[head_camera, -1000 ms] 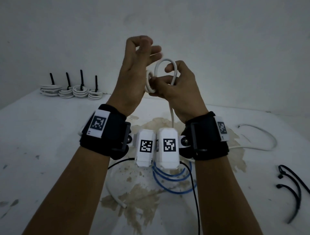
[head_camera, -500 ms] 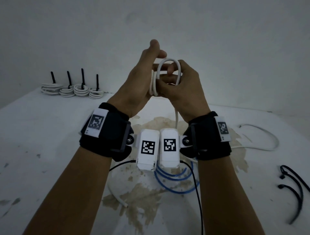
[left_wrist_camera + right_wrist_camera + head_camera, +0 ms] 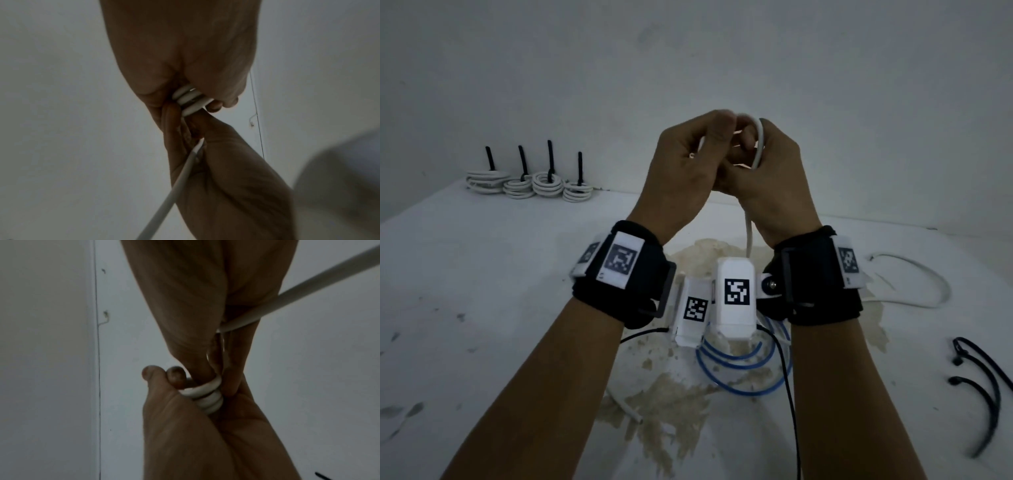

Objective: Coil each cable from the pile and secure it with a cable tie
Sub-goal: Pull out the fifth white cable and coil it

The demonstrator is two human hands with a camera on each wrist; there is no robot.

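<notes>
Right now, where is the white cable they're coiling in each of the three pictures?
Head view: the white cable loops up between both raised hands, above centre.
Left wrist view: white cable, stacked turns at centre, tail running to the bottom edge.
Right wrist view: white cable, turns below centre, tail leaving top right.
Shared landmark: the stacked turns where left hand and right hand meet.

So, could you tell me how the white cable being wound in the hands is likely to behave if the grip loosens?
The white cable looks springy: its loops stay stacked only because the left hand and right hand pinch them, so they would probably spring open. Its tail hangs limp, suggesting it is light and floppy. The smooth jacket may be slippery.
</notes>
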